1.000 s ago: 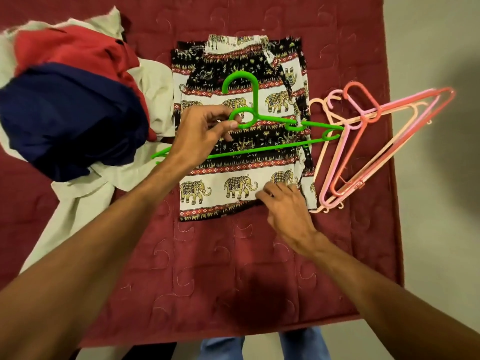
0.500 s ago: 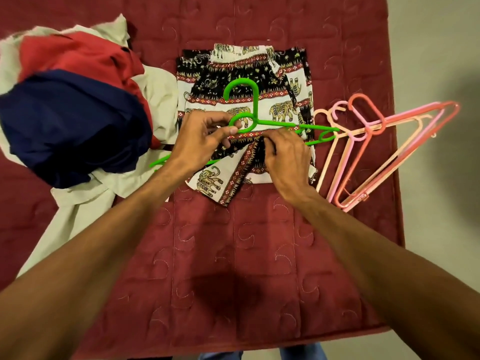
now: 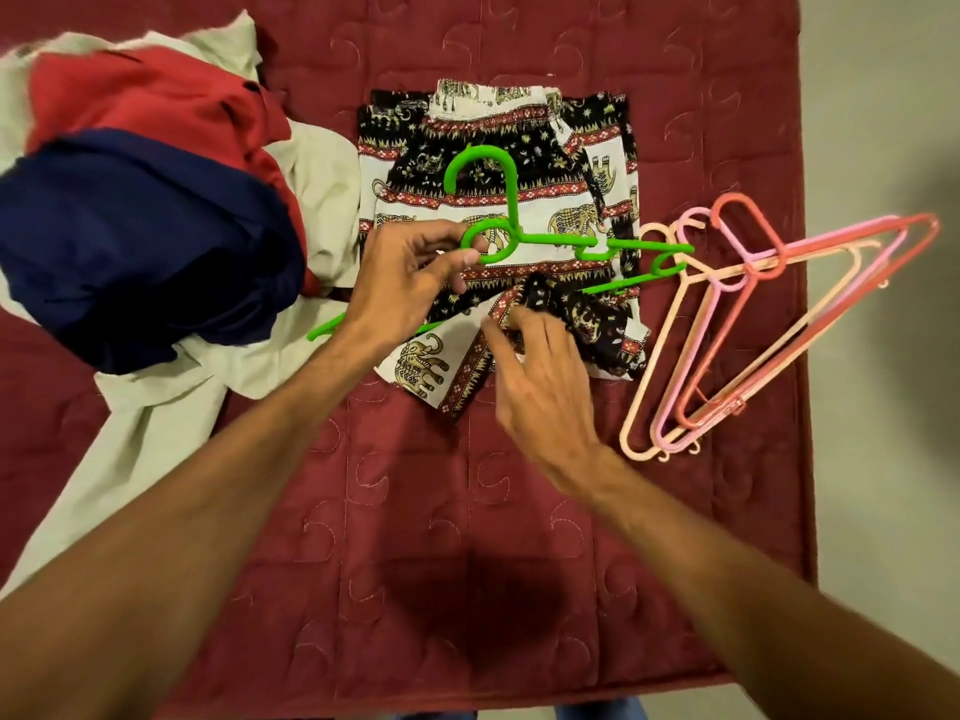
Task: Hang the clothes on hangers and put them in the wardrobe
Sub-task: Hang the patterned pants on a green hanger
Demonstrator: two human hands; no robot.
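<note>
Your left hand (image 3: 405, 288) pinched the small ring at the neck of the green hanger (image 3: 511, 200), thumb and fingers curled round the thin, smooth plastic. The hanger lay across the elephant-print trousers (image 3: 519, 132), its long axis running left to right, with the left end tilted nearer you. Its hook pointed away from you. Your right hand (image 3: 545, 387) lay with fairly straight fingers on the trousers' folded-up hem, soft banded cloth in black, white and red. The trousers sat mid-way on the maroon quilted cover (image 3: 467, 511), waistband on the far side from you.
</note>
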